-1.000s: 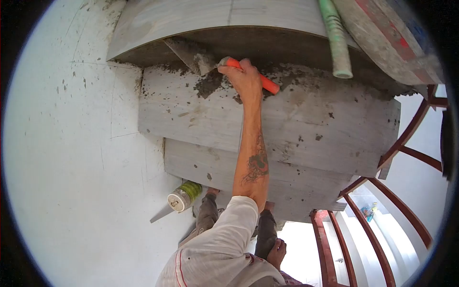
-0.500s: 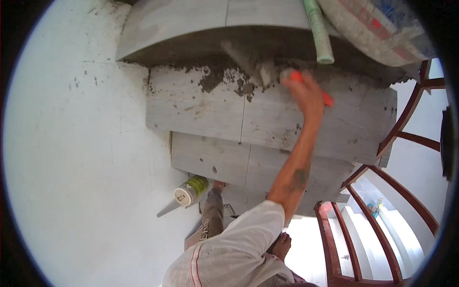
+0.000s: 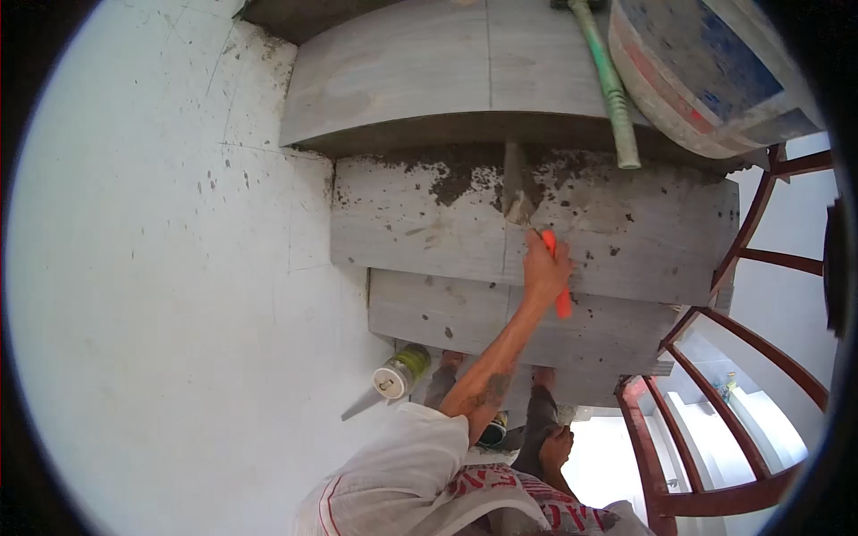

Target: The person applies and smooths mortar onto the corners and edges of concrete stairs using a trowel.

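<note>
Taking our left hand (image 3: 547,265) as the middle of the clock, we have the white wall (image 3: 179,286) at 9 o'clock, specked with dark splashes toward 10. At 8 o'clock a can (image 3: 402,371) with a yellow-green band sits near the wall, a flat grey strip (image 3: 362,405) jutting out beside it. At 10 o'clock, mortar (image 3: 451,185) lies in dark patches and crumbs on the grey step (image 3: 402,237), thickest along its back, below the upper step (image 3: 393,71).

Our trowel (image 3: 516,189) comes next, at 11 o'clock, its blade over the back of the step with mortar to both sides; whether it presses on the surface we cannot tell. Our left fingers are clamped around its orange handle, which pokes out of the grip toward 5 o'clock. The left arm runs back toward 7, into a white sleeve (image 3: 429,438).

At 6 o'clock our right hand (image 3: 556,444) hangs beside a dark trouser leg (image 3: 538,420); whether its fingers are together or apart we cannot tell.

At 1 o'clock a green stick (image 3: 610,89) reaches past the upper step's front edge. Just right of it is a stained container (image 3: 706,71) with red and blue markings. Farthest right, a brown railing (image 3: 735,502) curves from 2 round to 5 o'clock.
</note>
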The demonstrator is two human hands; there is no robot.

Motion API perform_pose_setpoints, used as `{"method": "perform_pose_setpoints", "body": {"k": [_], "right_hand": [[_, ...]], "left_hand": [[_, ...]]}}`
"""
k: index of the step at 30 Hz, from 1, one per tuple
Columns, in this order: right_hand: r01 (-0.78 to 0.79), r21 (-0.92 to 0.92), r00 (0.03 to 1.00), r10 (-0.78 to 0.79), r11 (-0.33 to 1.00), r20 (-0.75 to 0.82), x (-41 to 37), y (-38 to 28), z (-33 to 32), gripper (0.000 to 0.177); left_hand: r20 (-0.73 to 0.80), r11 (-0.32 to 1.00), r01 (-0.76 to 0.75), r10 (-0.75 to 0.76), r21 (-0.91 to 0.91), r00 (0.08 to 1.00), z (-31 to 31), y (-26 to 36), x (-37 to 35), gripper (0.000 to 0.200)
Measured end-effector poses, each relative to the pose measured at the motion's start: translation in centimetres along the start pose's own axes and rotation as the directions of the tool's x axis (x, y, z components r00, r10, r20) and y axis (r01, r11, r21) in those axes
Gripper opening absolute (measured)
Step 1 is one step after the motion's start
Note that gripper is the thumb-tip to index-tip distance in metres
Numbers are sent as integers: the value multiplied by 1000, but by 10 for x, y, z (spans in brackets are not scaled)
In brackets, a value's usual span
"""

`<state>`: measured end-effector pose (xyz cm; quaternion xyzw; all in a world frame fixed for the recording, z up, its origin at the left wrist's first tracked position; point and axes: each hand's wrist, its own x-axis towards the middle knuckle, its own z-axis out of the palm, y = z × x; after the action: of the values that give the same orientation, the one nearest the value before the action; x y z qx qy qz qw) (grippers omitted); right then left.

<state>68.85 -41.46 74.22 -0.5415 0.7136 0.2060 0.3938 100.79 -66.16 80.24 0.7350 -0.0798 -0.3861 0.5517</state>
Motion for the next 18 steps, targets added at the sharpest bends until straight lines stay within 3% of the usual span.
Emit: {"method": "perform_pose_setpoints", "body": {"k": [1, 2, 3, 5, 7, 10, 13, 14, 18], "right_hand": [[-30, -24, 1000, 30, 999, 5, -6, -7, 0, 43], [-63, -55, 998, 64, 996, 11, -14, -8, 1, 41], [-72, -57, 997, 73, 996, 9, -14, -4, 9, 41], [-38, -106, 999, 40, 994, 16, -15, 9, 34, 41], [-99, -115, 994, 103, 988, 32, -31, -1, 39, 42], [-185, -144, 980, 194, 972, 51, -47, -22, 61, 44], [-252, -178, 965, 262, 951, 34, -60, -36, 79, 44], [-250, -193, 965, 259, 949, 26, -63, -41, 86, 43], [-235, -196, 972, 234, 952, -28, -71, -27, 126, 45]], "left_hand": [[1, 1000, 11, -11, 3, 1000, -22, -8, 5, 19], [20, 955, -153, 152, 253, 988, -48, -24, 12, 20], [87, 822, -315, 312, 474, 946, -71, -31, 22, 21], [255, 726, -356, 250, 589, 934, -131, -14, 40, 31], [335, 525, -343, 113, 779, 935, -184, 21, 57, 36], [408, 354, -420, 113, 836, 906, -256, 48, 88, 39], [507, 244, -527, 143, 814, 850, -275, 62, 119, 36], [561, 172, -593, 200, 787, 803, -271, 65, 130, 35], [620, 219, -629, 116, 746, 776, -204, 79, 161, 33]]}}
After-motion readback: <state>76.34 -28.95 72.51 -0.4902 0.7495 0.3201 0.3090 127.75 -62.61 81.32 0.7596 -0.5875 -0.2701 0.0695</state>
